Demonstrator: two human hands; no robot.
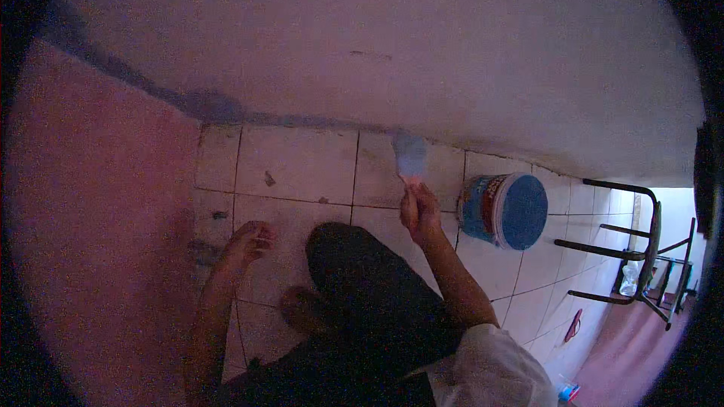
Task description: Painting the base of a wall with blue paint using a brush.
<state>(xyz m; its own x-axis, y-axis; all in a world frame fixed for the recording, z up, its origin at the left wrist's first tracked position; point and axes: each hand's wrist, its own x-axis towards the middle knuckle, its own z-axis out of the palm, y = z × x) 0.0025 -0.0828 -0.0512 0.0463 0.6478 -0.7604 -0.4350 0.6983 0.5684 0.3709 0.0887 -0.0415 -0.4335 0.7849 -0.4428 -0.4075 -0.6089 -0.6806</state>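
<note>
In my right hand [421, 209] is a paintbrush [410, 154], with a broad blue-grey head and a pale reddish handle. My fingers are closed round the handle, and the brush tip reaches the foot of the pale wall [452, 53]. A blue-grey painted strip [302, 120] runs along that wall's base and up the corner on the left. To the right of this hand stands a paint bucket [480, 207], its round top blue. My left hand [253, 241] hangs over the tiles with fingers loosely bent and apart, holding nothing.
Small dark scraps lie on the tiled floor [294, 158]. A pinkish wall [105, 218] rises on the left. Black metal legs of furniture [654, 218] jut in at the right, near a clear plastic bottle [629, 279] and a sandal [574, 325]. My bent knee [343, 245] is between my arms.
</note>
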